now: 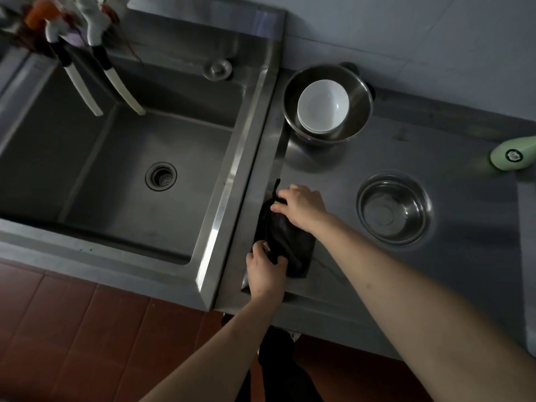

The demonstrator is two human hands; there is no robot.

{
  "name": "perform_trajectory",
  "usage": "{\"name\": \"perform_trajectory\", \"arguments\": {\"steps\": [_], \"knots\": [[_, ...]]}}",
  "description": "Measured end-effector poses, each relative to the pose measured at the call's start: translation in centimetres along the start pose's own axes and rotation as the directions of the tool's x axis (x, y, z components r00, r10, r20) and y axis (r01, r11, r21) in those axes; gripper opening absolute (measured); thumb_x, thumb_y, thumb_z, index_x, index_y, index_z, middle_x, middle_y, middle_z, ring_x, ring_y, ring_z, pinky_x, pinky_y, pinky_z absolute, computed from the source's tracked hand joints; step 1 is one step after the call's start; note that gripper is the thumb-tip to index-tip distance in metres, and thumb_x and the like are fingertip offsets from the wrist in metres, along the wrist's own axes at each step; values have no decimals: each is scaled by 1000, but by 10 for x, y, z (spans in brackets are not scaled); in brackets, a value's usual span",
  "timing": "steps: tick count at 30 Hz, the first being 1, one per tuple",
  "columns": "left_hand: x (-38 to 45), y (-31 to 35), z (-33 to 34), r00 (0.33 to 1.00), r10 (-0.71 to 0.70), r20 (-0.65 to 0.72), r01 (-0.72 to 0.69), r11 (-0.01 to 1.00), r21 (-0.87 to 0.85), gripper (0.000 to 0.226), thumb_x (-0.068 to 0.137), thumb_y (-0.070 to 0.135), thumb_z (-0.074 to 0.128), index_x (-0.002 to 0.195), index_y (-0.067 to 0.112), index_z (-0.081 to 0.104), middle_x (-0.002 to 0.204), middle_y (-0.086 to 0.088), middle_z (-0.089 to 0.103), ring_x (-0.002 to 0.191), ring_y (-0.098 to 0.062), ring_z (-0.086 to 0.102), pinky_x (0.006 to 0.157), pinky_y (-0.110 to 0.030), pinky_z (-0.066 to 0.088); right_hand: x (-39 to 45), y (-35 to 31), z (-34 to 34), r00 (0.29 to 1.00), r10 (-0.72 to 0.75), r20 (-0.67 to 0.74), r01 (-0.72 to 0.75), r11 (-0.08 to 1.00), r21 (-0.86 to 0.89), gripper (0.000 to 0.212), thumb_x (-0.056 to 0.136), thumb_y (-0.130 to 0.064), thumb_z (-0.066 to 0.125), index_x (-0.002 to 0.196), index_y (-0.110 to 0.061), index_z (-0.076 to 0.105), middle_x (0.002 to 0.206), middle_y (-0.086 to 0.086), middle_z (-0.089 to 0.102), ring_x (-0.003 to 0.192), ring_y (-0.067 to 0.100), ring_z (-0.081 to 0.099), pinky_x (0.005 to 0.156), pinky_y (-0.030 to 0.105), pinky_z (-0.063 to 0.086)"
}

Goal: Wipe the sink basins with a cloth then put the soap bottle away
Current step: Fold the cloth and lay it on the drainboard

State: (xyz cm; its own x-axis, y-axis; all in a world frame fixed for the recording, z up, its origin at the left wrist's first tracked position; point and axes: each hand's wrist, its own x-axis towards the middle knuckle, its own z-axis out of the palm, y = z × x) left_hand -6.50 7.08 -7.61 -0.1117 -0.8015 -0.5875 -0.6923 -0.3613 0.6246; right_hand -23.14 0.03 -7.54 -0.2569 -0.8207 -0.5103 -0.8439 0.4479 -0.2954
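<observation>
Both hands grip a black cloth (285, 242) on the steel tabletop (435, 271), just right of the sink basin (116, 158) — the left hand (265, 271) clutches its near end, the right hand (301, 208) pinches its far end. Behind them, a white bowl (323, 105) sits inside a steel bowl (361, 94); further right stands an empty small steel bowl (394, 210) — and at the far edge lies the green soap bottle (514, 153).

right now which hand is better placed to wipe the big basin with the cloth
Left, probably. The left hand grips the dark cloth at its near end, on the side next to the big basin. The right hand would have to cross over.
</observation>
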Motion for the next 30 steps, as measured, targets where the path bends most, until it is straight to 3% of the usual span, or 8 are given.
{"name": "perform_trajectory", "arguments": {"steps": [8, 14, 16, 18, 20, 23, 26, 30], "knots": [[0, -18, -10, 991, -92, -98, 82, 992, -99, 37, 95, 9, 43, 127, 26, 51, 112, -7, 65, 100, -31, 63, 89, -48, 55, 8, 11, 11, 1000, -5, -29, 7, 997, 81, 43, 94, -58, 63, 128, -32, 57, 129, 2, 57, 124, 28, 53, 97, 45, 42], [2, -28, -20, 989, -57, -134, 34, 985, -168, 26, 100, 13, 47, 118, 31, 51, 110, -5, 66, 98, -28, 63, 83, -43, 54, 6, 27, 15, 998, 46, 35, -50, 993, 111, 52, 95, -49, 68, 139, -23, 53, 138, 7, 57, 125, 31, 57, 102, 47, 47], [-1, -30, -19, 994, 22, -103, -33, 994, -106, 9, 100, 26, 56, 108, 29, 53, 105, -3, 63, 97, -26, 61, 77, -35, 46, 4, 31, 18, 997, 66, 35, -70, 989, 130, 52, 96, -50, 67, 138, -20, 53, 136, 7, 60, 121, 31, 59, 99, 45, 48], [-4, -32, -16, 997, 74, -19, -74, 997, -8, 32, 90, 40, 71, 113, 27, 53, 108, 1, 54, 96, -18, 56, 79, -30, 40, -1, 35, 22, 995, 96, 30, -99, 985, 143, 52, 97, -51, 65, 136, -17, 55, 133, 8, 63, 119, 31, 60, 97, 43, 49], [-4, -32, -14, 995, 98, 14, -98, 992, 76, 47, 83, 35, 79, 121, 23, 53, 113, 2, 50, 96, -16, 52, 81, -28, 40, -9, 41, 25, 992, 128, 10, -128, 984, 121, 51, 99, -52, 61, 132, -13, 58, 130, 10, 64, 117, 32, 61, 96, 42, 50], [4, -30, -16, 986, 167, -7, -164, 972, 167, 34, 90, 17, 70, 121, 19, 58, 114, -1, 55, 101, -25, 58, 80, -28, 39, -29, 55, 33, 983, 177, -49, -173, 982, 70, 49, 100, -55, 56, 119, -11, 63, 120, 11, 67, 111, 33, 62, 93, 43, 50], [17, -18, -20, 968, 250, -21, -243, 956, 167, 28, 92, 11, 61, 119, 19, 63, 112, -3, 60, 101, -26, 60, 83, -30, 44, -54, 70, 43, 957, 269, -107, -240, 944, 226, 45, 101, -50, 59, 114, -8, 61, 114, 13, 66, 108, 35, 62, 87, 40, 48], [44, 1, -21, 964, 267, -10, -265, 960, 91, 34, 90, 8, 57, 117, 28, 64, 113, -3, 65, 102, -24, 63, 89, -36, 52, -82, 81, 62, 892, 446, -77, -343, 778, 526, 43, 99, -44, 65, 118, -7, 58, 114, 17, 68, 107, 36, 64, 79, 36, 43]]}}
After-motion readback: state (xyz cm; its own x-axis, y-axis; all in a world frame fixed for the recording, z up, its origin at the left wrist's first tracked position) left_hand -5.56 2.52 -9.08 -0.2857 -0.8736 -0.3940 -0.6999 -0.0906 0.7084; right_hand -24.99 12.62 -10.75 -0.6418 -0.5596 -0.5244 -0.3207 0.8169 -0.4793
